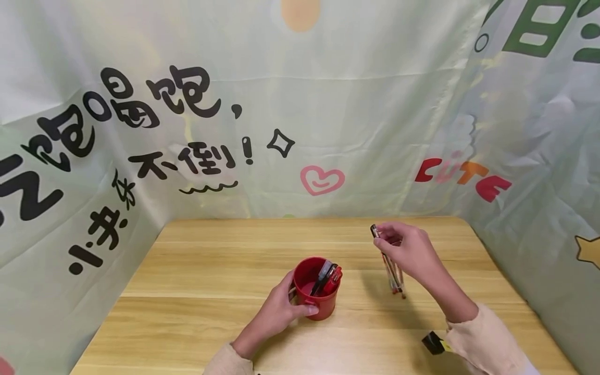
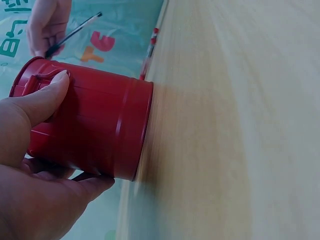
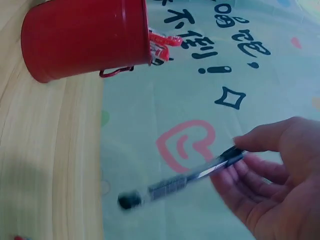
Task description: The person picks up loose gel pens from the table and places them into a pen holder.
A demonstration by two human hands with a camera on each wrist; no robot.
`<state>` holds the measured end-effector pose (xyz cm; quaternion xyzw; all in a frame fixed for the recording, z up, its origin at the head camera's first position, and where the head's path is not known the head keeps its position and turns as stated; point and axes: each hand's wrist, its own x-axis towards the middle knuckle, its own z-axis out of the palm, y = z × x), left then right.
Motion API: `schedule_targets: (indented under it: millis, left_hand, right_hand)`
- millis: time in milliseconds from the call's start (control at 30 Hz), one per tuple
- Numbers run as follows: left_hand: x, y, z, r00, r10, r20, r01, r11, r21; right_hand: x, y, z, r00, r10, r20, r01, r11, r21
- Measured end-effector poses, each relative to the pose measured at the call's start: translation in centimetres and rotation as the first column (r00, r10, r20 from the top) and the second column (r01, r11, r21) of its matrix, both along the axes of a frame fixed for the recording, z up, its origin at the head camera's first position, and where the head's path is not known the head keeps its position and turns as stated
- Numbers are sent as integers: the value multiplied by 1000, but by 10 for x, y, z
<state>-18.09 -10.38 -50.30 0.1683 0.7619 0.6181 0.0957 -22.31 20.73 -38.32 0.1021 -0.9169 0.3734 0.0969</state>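
A small red bucket (image 1: 315,307) stands on the wooden table, its open top tipped into sight in the head view. My left hand (image 1: 279,308) grips its side, thumb over the small handle (image 2: 42,80) near the rim. Inside lean several pens (image 1: 326,278), with red and black parts showing. To the right, my right hand (image 1: 407,249) pinches one end of a clear-barrelled pen (image 3: 200,172) with black ends, held up in the air. Below that hand, several thin pens (image 1: 398,289) lie on the table, partly hidden by it.
The wooden table (image 1: 211,271) is bordered by printed fabric walls (image 1: 375,130) at the back and sides. Beside the right sleeve shows a small black object (image 1: 433,342) with a yellow strip.
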Motion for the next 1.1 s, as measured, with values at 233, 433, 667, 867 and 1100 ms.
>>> schedule_targets:
  millis: [233,433,667,867,1100]
  left_hand:
    - [1,2,0,1000,1,10,-1,1000,7]
    - [1,2,-1,1000,1,14,-1,1000,17]
    - [1,3,-2,1000,2,31,-2,1000,25]
    - [0,2,-2,999,8,31,-9,1000,25]
    - [-1,2,-3,999,11,30,-12,1000,23]
  right_hand:
    - [12,-9,4,997,4,-72,-13,991,-130]
    - [18,-16,9,997,27,-70,-43,970,-239]
    - [23,-20,12,995,49,-86,-74,943,-324]
    - [27,-27,13,992,26,-122,-76,899,-431]
    - [33,-43,0,994,12,-112,-69,847,-527]
